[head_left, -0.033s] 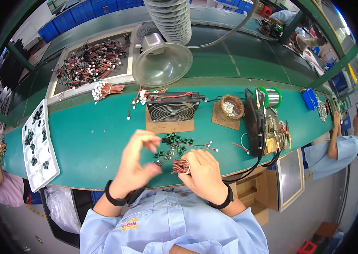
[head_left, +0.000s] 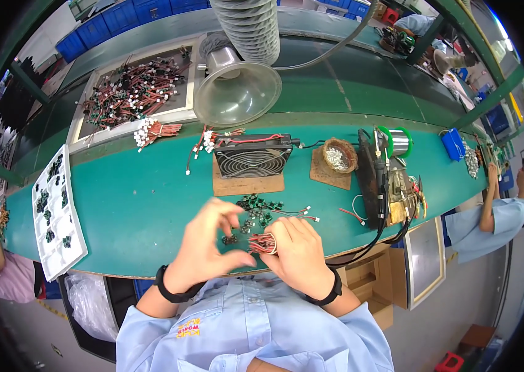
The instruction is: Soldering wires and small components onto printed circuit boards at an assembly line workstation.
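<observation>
Red-and-black wire bundle [head_left: 262,243]: long axis roughly left-right, held by right hand [head_left: 299,251], fingers closed; exposed end just right of left hand [head_left: 202,248], fingers parted, seemingly empty.

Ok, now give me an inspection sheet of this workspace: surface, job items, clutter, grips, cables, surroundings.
Surface: green tabletop, partly covered with parts and tools.
Job items: bundle of red and black wires with a pale band; small green-and-black parts heaped just beyond it.
Clutter: loose wires with white connectors, right of the heap.
Grips: left grip open, nothing seen in it; right grip closed on the bundle.
Cables: black cables loop down by the table's front edge, at right.
Surroundings: co-worker in light blue at right, co-worker in pink at left; cardboard box below the table.
</observation>
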Demonstrator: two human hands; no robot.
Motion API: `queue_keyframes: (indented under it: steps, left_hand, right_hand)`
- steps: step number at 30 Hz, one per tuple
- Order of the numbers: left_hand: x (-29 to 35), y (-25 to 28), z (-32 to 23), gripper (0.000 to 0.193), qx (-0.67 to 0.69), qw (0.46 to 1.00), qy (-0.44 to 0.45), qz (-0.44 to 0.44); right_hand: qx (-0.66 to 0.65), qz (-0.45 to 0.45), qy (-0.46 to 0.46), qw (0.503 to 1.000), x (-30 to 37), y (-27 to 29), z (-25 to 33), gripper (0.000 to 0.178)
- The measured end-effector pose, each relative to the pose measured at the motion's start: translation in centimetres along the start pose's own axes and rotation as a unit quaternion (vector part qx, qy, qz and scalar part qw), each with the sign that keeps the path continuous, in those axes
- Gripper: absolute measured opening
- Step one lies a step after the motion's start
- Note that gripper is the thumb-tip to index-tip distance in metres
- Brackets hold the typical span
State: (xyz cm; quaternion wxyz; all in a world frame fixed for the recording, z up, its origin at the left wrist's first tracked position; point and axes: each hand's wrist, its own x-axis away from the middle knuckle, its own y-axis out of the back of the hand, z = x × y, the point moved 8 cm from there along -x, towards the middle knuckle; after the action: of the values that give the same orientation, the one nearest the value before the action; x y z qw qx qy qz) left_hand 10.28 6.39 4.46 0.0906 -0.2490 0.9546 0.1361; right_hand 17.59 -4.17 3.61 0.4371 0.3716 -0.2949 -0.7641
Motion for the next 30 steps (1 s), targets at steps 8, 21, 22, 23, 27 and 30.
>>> queue_keyframes:
  steps: [8,21,22,23,27,30]
  left_hand:
    - [1.6,-2.5,-0.1,0.009,-0.145,0.984,-0.099,-0.02]
    - [0.0,0.5,-2.2,0.036,-0.145,0.981,-0.106,0.076]
    - [0.1,-0.4,-1.0,0.036,-0.144,0.981,-0.108,0.077]
    - [0.6,-1.8,1.7,0.047,-0.05,0.99,-0.046,0.122]
    - [1.5,-4.6,3.1,0.067,0.094,0.978,0.039,0.182]
    - [1.5,-4.9,2.2,0.075,0.057,0.981,0.048,0.177]
  right_hand:
    - [0.141,-0.072,0.07,0.985,0.2,0.4,2.0,0.028]
    - [-0.335,0.018,-0.134,0.932,0.6,0.6,-4.0,0.019]
    - [-0.523,0.021,-0.181,0.833,0.7,-0.5,-4.3,0.019]
    - [-0.686,0.024,-0.219,0.694,1.0,-1.7,-4.3,0.02]
    - [-0.81,-0.022,-0.248,0.53,1.0,-2.3,-5.6,0.027]
    - [-0.878,-0.044,-0.245,0.409,1.0,-3.1,-5.9,0.031]
